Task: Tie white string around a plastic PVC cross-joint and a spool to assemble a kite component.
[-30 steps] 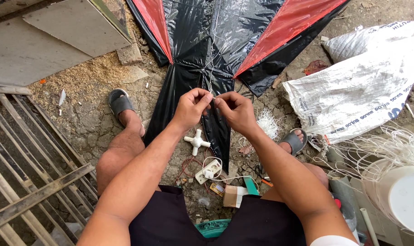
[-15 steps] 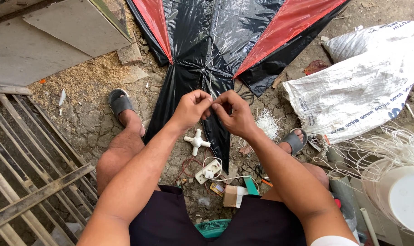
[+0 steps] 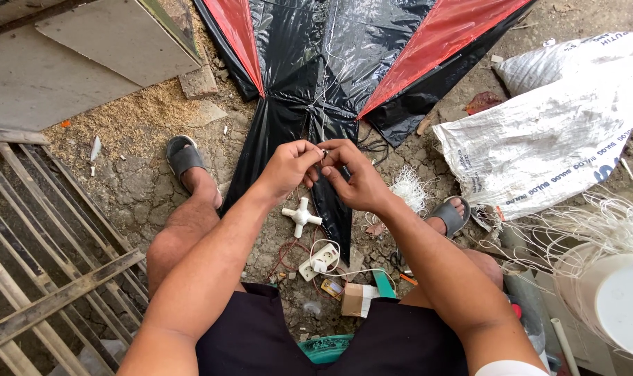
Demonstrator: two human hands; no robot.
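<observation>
A large black and red plastic kite (image 3: 344, 63) lies spread on the dirt ground in front of me, its narrow black tail running down between my legs. My left hand (image 3: 288, 167) and my right hand (image 3: 354, 177) meet over the tail, fingertips pinched together on a thin white string at the kite's lower frame. A white plastic cross fitting (image 3: 301, 216) lies on the ground just below my hands.
A white woven sack (image 3: 553, 132) lies at the right, with a tangle of white string (image 3: 595, 223) and a white spool (image 3: 619, 299) below it. A white socket with red wire (image 3: 316, 259), a small cardboard box (image 3: 354, 299) and wooden slats (image 3: 45, 278) surround my legs.
My hands stay pinched together on the string; the fingers shift slightly, with the right hand closing a little nearer the left.
</observation>
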